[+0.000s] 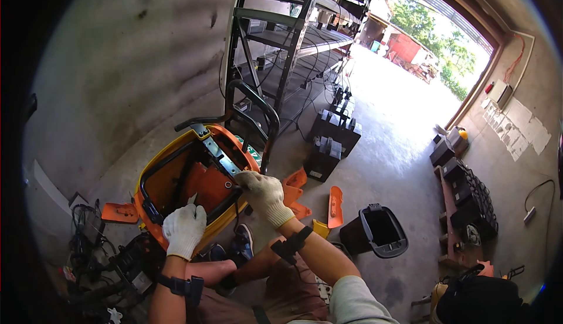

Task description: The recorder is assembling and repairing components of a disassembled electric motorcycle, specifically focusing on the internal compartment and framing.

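Note:
In front of me stands an orange and yellow machine housing (214, 198), with a black rim along its open top and a black tubular handle (271, 113) at the far end. A silver metal strip (221, 157) runs across the opening. My left hand (185, 230), in a white work glove, is closed at the near rim; a small pale tip (192, 198) pokes up from its fingers, too small to name. My right hand (264, 196), gloved too, has its fingers curled at the strip's near end. What it grips, if anything, is hidden.
Orange and yellow plastic pieces (335, 207) lie on the floor to the right, beside a black bin (375, 233). Black batteries (334, 139) stand before a metal shelf rack (293, 48). Dark cables and parts (126, 265) crowd the lower left. A power tool row lines the right wall.

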The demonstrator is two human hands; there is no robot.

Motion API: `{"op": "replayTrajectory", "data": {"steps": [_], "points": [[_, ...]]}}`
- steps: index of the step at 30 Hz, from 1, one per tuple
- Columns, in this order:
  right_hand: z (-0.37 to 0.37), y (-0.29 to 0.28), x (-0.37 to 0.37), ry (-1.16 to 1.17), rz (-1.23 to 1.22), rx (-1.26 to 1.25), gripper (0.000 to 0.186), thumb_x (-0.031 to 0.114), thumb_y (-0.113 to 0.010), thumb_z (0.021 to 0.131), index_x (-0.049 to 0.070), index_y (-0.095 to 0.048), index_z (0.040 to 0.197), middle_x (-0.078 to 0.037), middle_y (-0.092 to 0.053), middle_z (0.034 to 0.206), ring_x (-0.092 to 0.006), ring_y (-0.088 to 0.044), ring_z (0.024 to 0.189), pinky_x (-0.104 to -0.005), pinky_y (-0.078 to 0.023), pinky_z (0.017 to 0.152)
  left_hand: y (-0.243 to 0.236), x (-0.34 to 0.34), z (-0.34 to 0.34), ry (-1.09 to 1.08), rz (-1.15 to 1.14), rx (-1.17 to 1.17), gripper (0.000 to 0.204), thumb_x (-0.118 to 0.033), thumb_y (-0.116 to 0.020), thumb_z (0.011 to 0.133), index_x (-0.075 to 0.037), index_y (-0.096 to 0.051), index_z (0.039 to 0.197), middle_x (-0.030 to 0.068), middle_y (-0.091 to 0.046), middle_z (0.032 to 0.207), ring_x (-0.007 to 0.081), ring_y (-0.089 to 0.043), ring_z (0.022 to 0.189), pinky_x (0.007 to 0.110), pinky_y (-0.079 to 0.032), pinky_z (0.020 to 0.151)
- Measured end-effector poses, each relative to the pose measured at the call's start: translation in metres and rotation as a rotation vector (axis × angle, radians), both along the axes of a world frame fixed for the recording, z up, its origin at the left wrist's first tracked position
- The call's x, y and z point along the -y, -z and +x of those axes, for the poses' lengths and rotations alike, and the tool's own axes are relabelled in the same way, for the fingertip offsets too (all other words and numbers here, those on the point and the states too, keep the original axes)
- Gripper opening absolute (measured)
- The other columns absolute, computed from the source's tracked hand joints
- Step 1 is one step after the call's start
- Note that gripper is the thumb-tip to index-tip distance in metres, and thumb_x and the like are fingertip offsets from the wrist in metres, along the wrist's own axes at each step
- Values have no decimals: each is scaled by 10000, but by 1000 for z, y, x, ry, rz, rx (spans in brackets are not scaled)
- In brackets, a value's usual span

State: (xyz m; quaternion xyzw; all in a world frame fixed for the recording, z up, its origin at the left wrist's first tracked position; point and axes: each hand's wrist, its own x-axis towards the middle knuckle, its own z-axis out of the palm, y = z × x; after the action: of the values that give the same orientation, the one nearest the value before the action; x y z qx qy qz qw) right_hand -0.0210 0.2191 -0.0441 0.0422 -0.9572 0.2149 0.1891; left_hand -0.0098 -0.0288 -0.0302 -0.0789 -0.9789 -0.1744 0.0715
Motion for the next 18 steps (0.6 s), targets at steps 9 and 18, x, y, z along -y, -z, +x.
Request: {"op": "replayTrajectory", "data": {"steps": [9, 18], "points": [[1, -5, 4, 44, 30, 20, 242, 251, -663, 996, 247, -767, 1214, -19, -789, 1186, -287, -772, 1012, -431, -614, 856, 0, 0, -2, -26, 21, 76, 442, -394, -516, 1002, -58, -782, 893, 248, -750, 886, 456, -744, 872, 548, -577, 842], [1, 1, 3, -30, -6, -142, 232, 208, -670, 967, 239, -776, 1171, -6, -792, 1172, -275, -775, 999, -431, -621, 826, 1, 1, -2, -15, 29, 73, 448, -389, -511, 1007, -50, -791, 922, 253, -751, 903, 455, -749, 889, 549, -582, 851]]}}
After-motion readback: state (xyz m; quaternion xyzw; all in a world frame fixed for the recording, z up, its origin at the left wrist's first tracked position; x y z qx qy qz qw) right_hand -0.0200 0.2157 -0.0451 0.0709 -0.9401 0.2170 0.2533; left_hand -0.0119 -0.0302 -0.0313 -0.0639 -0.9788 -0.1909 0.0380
